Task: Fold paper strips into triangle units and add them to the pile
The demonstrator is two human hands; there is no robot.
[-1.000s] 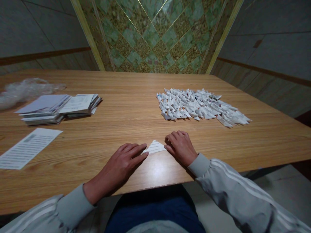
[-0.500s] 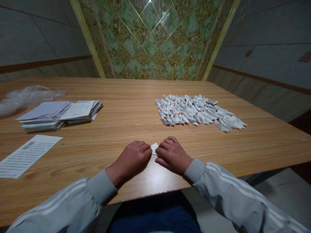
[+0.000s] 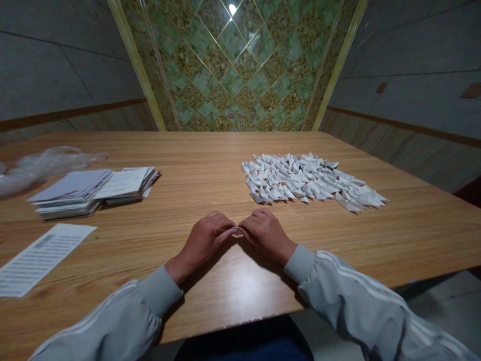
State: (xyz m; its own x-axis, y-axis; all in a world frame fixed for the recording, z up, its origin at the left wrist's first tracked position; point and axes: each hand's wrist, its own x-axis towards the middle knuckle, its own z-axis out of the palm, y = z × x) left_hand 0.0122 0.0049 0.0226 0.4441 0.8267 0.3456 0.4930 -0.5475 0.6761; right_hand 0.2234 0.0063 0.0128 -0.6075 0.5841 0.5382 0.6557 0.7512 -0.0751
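Right now your left hand and your right hand meet at the near middle of the surface, fingertips pinched together on a small folded paper piece. Only a sliver of it shows between your thumbs and forefingers, so you cannot judge from this view how square the fold is. Both hands are clenched on it, lifted slightly off the wood.

The main risk, as I judge it, is the crease going crooked: the piece is tiny and mostly hidden under your fingers, and uneven pressure from one side would skew it. A second risk is the piece slipping out; it is light, held only by fingertips, and the near edge of the surface lies not far below your wrists, so it could drop into your lap or onto the floor.

Mind your right sleeve too. The pile of folded pieces lies far and to the right of your hands, near but apart, and a wide sweep of that arm could scatter it.

On the left, well apart, sit the stack of paper slips, a single printed sheet nearer you, and crumpled clear plastic at the far left. A draught or a careless left elbow could shift the loose sheet, which lies flat with nothing weighing it down.
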